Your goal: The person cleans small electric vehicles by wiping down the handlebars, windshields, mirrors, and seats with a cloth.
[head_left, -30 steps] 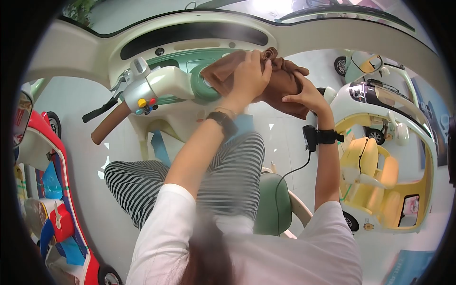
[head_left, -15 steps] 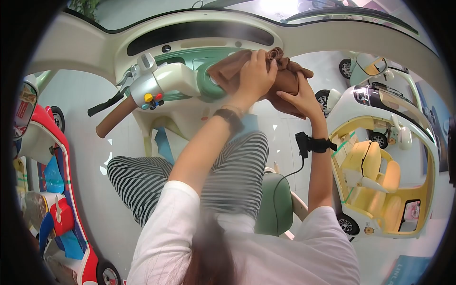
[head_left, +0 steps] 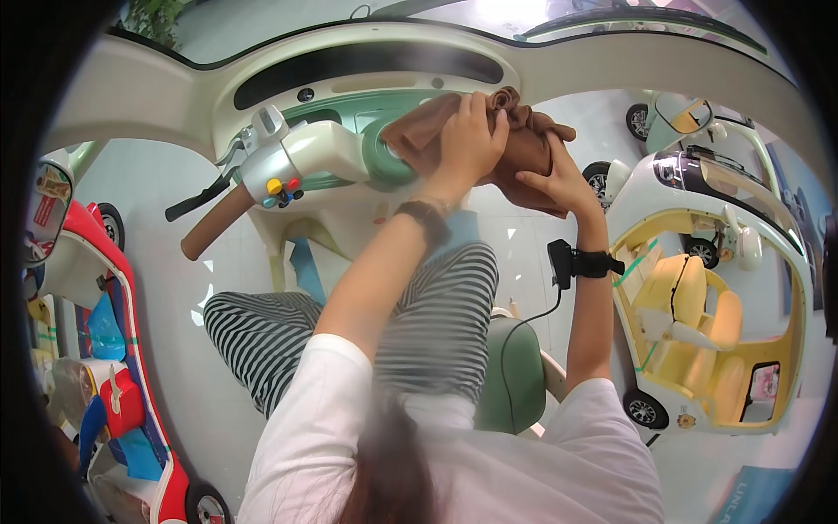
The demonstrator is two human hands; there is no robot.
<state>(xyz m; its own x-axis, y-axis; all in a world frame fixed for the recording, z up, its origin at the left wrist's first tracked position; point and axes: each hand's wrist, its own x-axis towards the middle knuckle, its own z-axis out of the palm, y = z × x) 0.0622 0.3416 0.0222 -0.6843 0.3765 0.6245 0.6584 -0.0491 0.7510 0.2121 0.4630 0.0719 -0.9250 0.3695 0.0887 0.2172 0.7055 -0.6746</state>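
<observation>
A brown cloth [head_left: 525, 159] is bunched over the right side of the handlebar [head_left: 330, 150], hiding the grip on that side. My left hand [head_left: 472, 140] lies over the top of the cloth with its fingers curled onto it near a rolled, twisted fold. At the cloth's right end, my right hand [head_left: 561, 177] grips it, thumb on the near side and fingers round the back. The left grip [head_left: 216, 222] of the handlebar is bare and brown, with a brake lever [head_left: 197, 203] and red, yellow and blue switches [head_left: 283, 188] beside it.
I sit inside a small cream and green vehicle; its dashboard [head_left: 367, 74] curves across the front. A green seat [head_left: 513, 371] is under me. A white and yellow vehicle [head_left: 698, 297] stands on the right, a red one [head_left: 118, 288] on the left.
Both hands stay on the brown cloth, with only a slight shift of the right hand. The whole view has moved a little.
</observation>
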